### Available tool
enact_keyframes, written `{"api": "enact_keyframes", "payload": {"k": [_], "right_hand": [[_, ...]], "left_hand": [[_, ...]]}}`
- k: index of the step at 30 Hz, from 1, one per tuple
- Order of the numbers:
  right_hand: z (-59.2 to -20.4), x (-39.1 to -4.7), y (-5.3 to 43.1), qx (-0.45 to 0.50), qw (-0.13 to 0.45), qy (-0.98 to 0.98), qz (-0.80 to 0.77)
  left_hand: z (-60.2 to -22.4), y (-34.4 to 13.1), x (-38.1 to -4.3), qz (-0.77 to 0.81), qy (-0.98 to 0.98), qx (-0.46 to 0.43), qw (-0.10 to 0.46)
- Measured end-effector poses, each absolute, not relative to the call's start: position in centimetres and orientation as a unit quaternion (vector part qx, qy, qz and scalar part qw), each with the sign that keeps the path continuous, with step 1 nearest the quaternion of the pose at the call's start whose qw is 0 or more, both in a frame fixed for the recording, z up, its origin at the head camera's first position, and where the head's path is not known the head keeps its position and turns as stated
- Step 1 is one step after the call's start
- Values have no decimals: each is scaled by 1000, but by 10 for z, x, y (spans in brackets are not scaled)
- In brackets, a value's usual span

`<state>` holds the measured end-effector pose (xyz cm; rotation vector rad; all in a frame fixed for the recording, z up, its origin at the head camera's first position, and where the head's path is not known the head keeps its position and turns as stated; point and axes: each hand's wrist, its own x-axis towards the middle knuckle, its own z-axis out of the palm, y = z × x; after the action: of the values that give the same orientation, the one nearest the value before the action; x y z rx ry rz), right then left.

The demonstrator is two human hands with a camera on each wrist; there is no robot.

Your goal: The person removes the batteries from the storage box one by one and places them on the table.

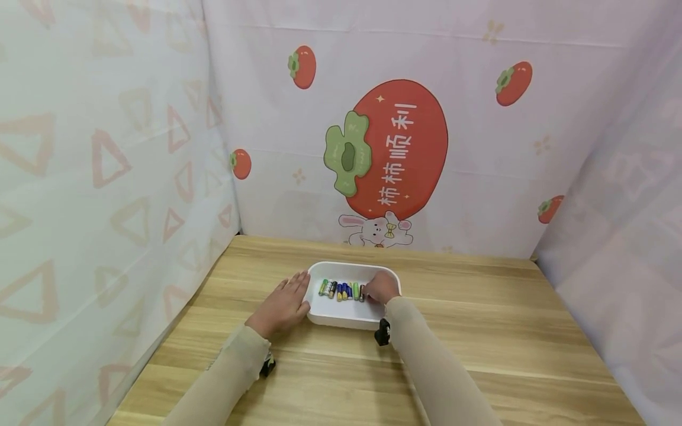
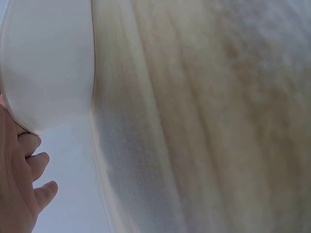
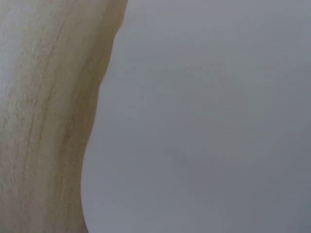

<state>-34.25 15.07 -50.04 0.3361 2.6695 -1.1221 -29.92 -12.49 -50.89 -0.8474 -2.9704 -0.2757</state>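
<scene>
A white plastic tray (image 1: 325, 310) stands on the table with several batteries (image 1: 343, 292) lying side by side in a row inside it. They are green, white, blue-and-gold and dark. My left hand (image 1: 282, 305) rests with straight fingers against the tray's left side; the left wrist view shows the hand (image 2: 17, 179) beside the white outer wall (image 2: 48, 58). Inside the right end of the tray, my right hand (image 1: 385, 287) has curled fingers and pinches a dark battery (image 1: 362, 293) at the end of the row. The right wrist view shows only the white tray wall (image 3: 194, 121) and wood.
The wooden table (image 1: 479, 343) extends around the tray on every side. Behind it hangs a white cloth backdrop (image 1: 479, 177) with persimmon prints, and patterned cloth walls (image 1: 133, 177) close in on the left and right.
</scene>
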Motion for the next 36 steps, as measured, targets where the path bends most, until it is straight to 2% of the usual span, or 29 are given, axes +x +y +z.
{"api": "enact_keyframes", "payload": {"k": [16,27,36], "right_hand": [[-500,-343,145,97,108,913,-381],[-507,-346,151,129,113,835,-524],[-507,-348,150,148,114,798,-573]], "left_hand": [[-509,-127,-300,-97,-957,-273,24],[-512,-128,-301,-92,-956,-279,25],[-510,-126,-301,-93,-958,-272,17]]}}
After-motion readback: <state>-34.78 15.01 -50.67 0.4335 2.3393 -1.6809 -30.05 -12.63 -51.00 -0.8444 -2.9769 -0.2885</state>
